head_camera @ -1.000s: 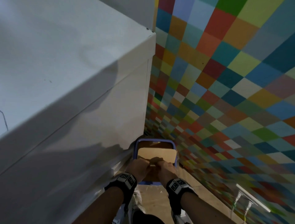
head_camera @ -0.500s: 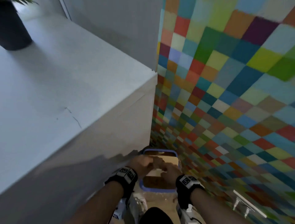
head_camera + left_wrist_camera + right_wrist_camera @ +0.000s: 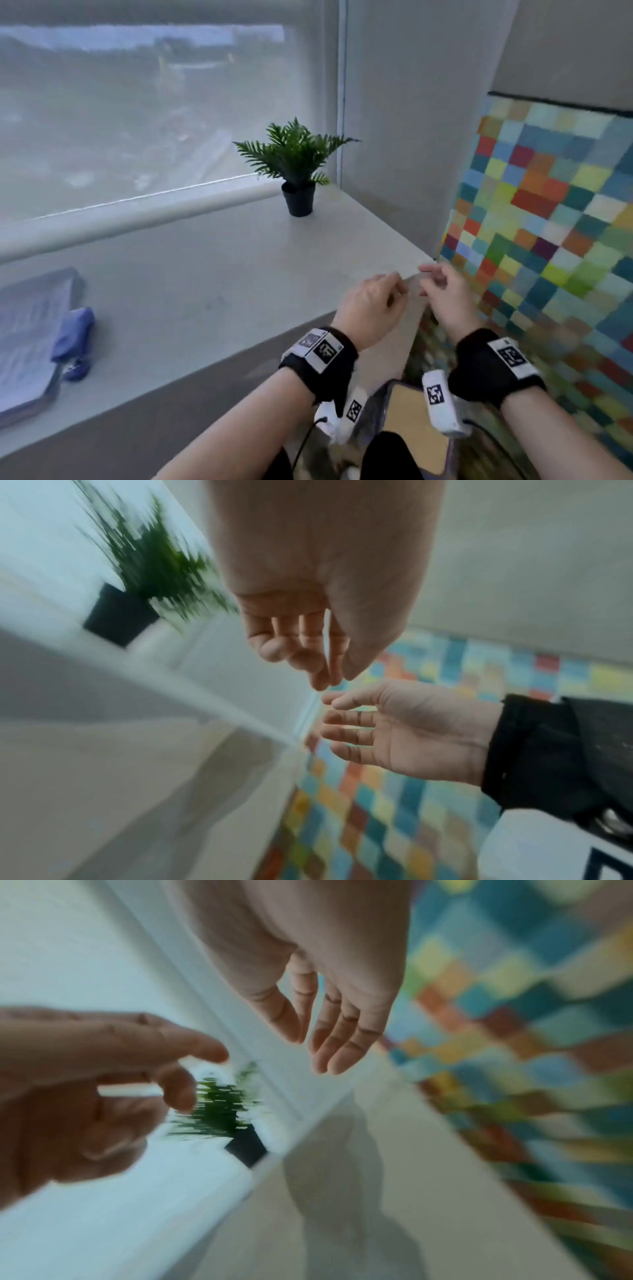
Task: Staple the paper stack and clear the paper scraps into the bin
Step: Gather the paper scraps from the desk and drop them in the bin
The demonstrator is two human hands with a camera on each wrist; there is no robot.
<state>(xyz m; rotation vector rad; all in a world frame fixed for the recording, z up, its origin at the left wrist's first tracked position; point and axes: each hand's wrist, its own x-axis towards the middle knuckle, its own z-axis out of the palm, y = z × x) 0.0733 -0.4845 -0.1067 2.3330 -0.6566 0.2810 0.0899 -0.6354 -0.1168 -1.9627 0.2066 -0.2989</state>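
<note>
Both hands hover empty by the right corner of the white ledge (image 3: 239, 274). My left hand (image 3: 376, 301) has loosely curled fingers (image 3: 308, 653) that hold nothing. My right hand (image 3: 445, 294) is beside it, fingers (image 3: 329, 1031) relaxed and nearly straight. The fingertips of the two hands almost meet. Far left on the ledge lies the paper stack (image 3: 24, 342) with a blue stapler (image 3: 73, 337) at its right edge. Below my wrists on the floor stands the bin (image 3: 400, 383), blue-rimmed with a tan lid (image 3: 407, 411). No scraps show in either hand.
A small potted plant (image 3: 298, 168) stands at the back of the ledge near the wall corner. A window with a drawn blind (image 3: 137, 120) runs behind it. A multicoloured checkered panel (image 3: 548, 222) closes off the right side.
Both hands rose from the bin on the floor up to the ledge's corner and came slightly apart. My view lifted from the floor to the ledge top and window.
</note>
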